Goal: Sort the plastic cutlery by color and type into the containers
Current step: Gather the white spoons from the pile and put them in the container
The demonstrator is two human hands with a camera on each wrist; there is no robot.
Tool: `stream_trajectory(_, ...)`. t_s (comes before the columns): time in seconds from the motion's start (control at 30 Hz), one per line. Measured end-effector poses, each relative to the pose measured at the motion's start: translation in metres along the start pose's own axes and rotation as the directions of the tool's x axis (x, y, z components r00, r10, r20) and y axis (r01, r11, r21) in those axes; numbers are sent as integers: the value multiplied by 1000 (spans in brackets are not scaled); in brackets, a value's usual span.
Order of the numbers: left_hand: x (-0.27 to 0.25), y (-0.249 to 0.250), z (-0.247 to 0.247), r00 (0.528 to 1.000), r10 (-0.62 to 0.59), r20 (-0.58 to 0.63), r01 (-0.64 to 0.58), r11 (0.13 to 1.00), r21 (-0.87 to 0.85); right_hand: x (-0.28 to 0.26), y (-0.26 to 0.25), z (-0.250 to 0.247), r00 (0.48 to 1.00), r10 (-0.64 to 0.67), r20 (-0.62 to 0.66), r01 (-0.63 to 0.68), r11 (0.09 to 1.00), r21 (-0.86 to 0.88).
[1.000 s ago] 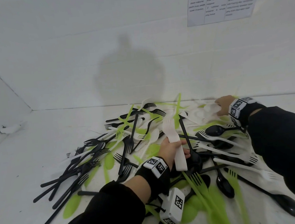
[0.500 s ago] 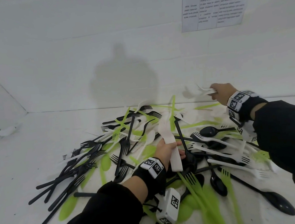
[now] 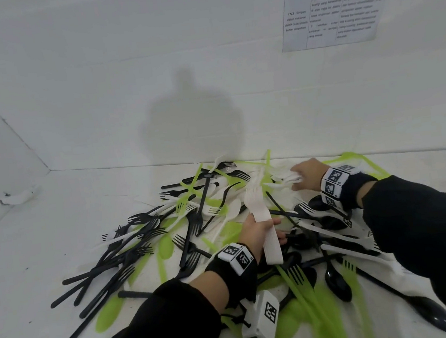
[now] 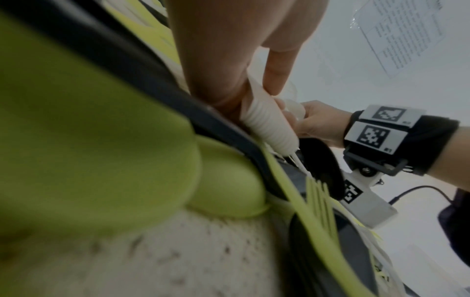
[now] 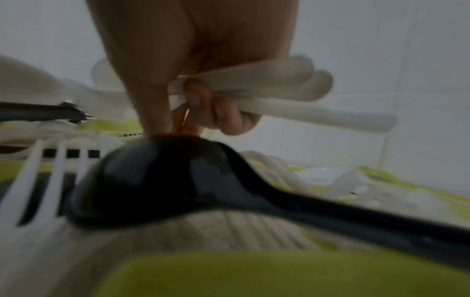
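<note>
A mixed pile of black, white and green plastic cutlery lies on the white floor against the wall. My left hand grips a stack of white forks by the handles, tines pointing away; the stack shows ribbed edges in the left wrist view. My right hand is down at the far right of the pile, holding several white handles curled in its fingers. A black spoon lies just under the right wrist.
White walls close the space at the back and left. A printed sheet hangs on the back wall. A small white scrap lies in the left corner. Bare white floor spreads left of the pile. No containers are in view.
My right hand lifted white cutlery off the pile half a second ago and has come back down onto the pile's far right. My left hand kept its hold on the fork stack.
</note>
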State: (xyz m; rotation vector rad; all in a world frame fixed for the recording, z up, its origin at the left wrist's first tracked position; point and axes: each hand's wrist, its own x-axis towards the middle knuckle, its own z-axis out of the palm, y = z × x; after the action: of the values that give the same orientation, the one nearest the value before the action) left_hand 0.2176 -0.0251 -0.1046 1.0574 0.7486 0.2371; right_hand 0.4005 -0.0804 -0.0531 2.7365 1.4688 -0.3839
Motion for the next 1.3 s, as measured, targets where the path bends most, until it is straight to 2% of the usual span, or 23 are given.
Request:
stream_trajectory(0.07, 1, -1, 0, 1000, -5, 0, 5, 1000, 4, 1, -1, -2, 1000, -7, -20, 8, 1000, 29)
stream_trajectory(0.2, 2, -2, -1, 1000, -9, -4, 9, 1000, -10, 6, -1, 3, 999, 20, 41, -19, 999, -33)
stream_trajectory(0.33, 2, -2, -2, 1000, -11, -5, 11, 1000, -7, 4, -3, 4, 995, 44, 94, -45, 999, 10)
stream_trajectory(0.5, 0, -1, -2, 1000, -16, -8, 16, 1000, -6, 3, 0, 0, 999, 16, 49, -14, 999, -34)
stream_trajectory(0.63, 1, -2, -2, 999, -16, -28, 15, 1000, -23, -3, 5, -7, 995, 64, 76, -62, 997, -34)
stream_trajectory(0.7, 2, -2, -2, 999, -18, -50, 16, 999, -39, -13, 8, -17, 988, 131, 86, -134, 991, 28)
stream_trajectory(0.77, 2, -1, -1, 997, -15, -82, 10, 998, -59, -21, 11, -28, 986, 149, 72, -160, 968, 195)
stream_trajectory(0.83, 2, 3, 0, 993, -5, -115, -6, 996, -93, -30, 10, -30, 993, 113, 41, -119, 890, 441)
stream_trajectory(0.9, 2, 8, 2, 991, 16, -130, -35, 989, -142, -43, -2, -24, 994, 97, 50, -106, 740, 664)
stream_trajectory(0.97, 1, 14, 5, 991, 38, -128, -55, 989, -138, -53, -20, -12, 993, 60, 98, -115, 577, 809)
stream_trajectory(1.1, -7, 19, 11, 989, 87, -120, -98, 991, -87, -67, -53, 9, 989, -30, 142, -126, 307, 943)
stream_trajectory(1.23, -7, 12, 9, 980, 126, -154, -139, 987, -82, -74, -68, 24, 991, 3, 135, -134, 162, 978)
stream_trajectory(1.3, -13, 15, 8, 981, 118, -153, -136, 985, -109, -78, -72, 27, 992, 0, 128, -127, 142, 982)
